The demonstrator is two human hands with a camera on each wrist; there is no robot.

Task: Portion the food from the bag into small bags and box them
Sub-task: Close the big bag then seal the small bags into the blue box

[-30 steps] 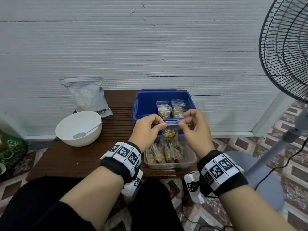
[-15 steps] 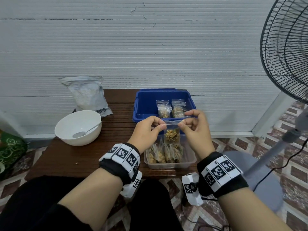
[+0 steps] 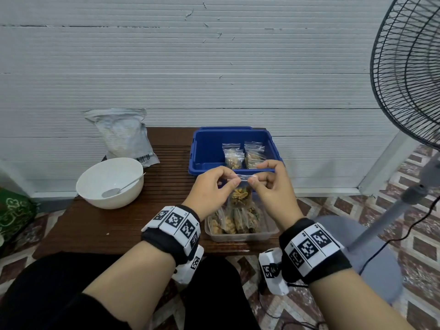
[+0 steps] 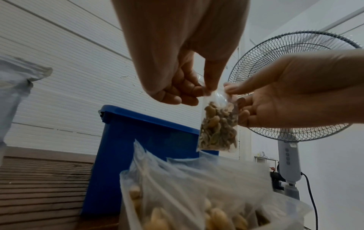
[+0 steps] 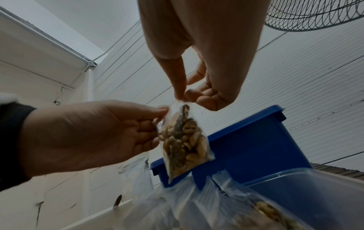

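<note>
A small clear zip bag of mixed nuts (image 3: 240,195) (image 4: 217,124) (image 5: 183,140) hangs above the clear plastic container (image 3: 240,235). My left hand (image 3: 214,186) (image 4: 189,90) pinches the left end of the bag's top strip. At the right end my right hand (image 3: 269,184) (image 5: 189,95) pinches the same strip. The container holds several filled small bags (image 3: 234,221). Behind it stands the blue box (image 3: 207,148) with two filled bags (image 3: 244,156) upright inside. The big grey food bag (image 3: 123,136) leans on the wall at the back left.
A white bowl (image 3: 109,182) with a spoon (image 3: 121,189) sits on the dark wooden table (image 3: 119,225) at the left. A standing fan (image 3: 409,75) rises at the right, its base and cable on the tiled floor. A white wall runs behind the table.
Both hands have drawn closer together along the top strip of the small bag, and the bag has stayed above the clear container.
</note>
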